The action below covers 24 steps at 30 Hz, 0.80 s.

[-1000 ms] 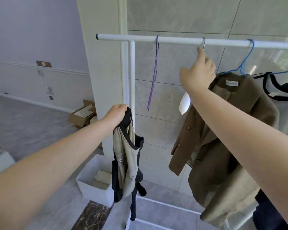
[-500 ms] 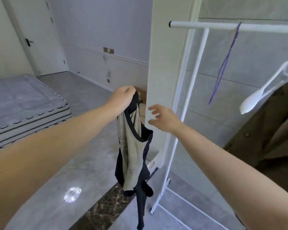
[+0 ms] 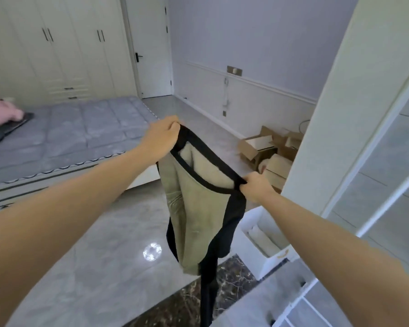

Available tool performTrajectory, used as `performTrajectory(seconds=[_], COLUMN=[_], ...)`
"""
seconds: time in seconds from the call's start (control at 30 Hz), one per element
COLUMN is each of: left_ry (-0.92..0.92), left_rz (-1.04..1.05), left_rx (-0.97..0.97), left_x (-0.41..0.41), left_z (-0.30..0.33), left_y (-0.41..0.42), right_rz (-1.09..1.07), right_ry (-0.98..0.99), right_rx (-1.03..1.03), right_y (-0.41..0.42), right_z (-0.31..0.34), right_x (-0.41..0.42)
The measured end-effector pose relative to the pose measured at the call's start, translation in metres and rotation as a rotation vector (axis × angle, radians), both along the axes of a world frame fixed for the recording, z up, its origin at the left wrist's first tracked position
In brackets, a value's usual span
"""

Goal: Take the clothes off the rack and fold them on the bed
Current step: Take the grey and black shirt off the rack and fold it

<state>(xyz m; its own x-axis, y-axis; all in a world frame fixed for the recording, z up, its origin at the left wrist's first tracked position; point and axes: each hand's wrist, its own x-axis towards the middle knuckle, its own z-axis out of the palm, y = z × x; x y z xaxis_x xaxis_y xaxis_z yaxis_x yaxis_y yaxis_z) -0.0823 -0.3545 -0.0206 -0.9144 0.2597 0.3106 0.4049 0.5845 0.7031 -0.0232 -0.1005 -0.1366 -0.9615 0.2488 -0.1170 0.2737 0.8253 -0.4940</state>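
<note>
A beige top with black trim and black sleeves (image 3: pixel 194 213) hangs in front of me above the floor. My left hand (image 3: pixel 162 135) grips its black neckline at the upper left. My right hand (image 3: pixel 255 187) pinches the same black band lower right, so the neck opening is stretched between both hands. The bed (image 3: pixel 64 135), with a grey quilted mattress, lies to the left and beyond. Of the rack only a white leg (image 3: pixel 291 308) shows at the bottom right.
Pink and dark items (image 3: pixel 3 121) lie at the bed's far left. Open cardboard boxes (image 3: pixel 267 152) sit by the wall. A white bin (image 3: pixel 262 241) stands on the floor next to a white pillar (image 3: pixel 328 114). Wardrobes and a door are behind.
My view has swung left from the rack toward the bed. My right hand, free half a second ago, now holds the top's neckline. The left hand has kept its grip.
</note>
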Motion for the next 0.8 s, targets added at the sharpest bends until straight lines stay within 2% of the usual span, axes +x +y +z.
performTrajectory(seconds=[0.2, 0.43, 0.53, 0.7, 0.8], left_ry=[0.074, 0.153, 0.148, 0.133, 0.067], left_rz=[0.146, 0.238, 0.310, 0.388, 0.457], left_rx=[-0.092, -0.167, -0.176, -0.188, -0.183], left_x=[-0.050, -0.077, -0.088, -0.115, -0.142], left_z=[-0.028, -0.044, -0.050, -0.052, -0.052], left_y=[-0.104, -0.178, -0.206, -0.240, -0.256], right_rz=[-0.189, -0.116, -0.057, -0.039, 0.010], right_ry=[0.131, 0.254, 0.281, 0.202, 0.225], right_rx=[-0.339, -0.239, -0.254, -0.349, -0.369], right_y=[-0.073, -0.138, -0.163, -0.195, -0.208], right_z=[0.022, 0.035, 0.042, 0.045, 0.043], right_x=[-0.079, -0.143, -0.175, -0.234, -0.273])
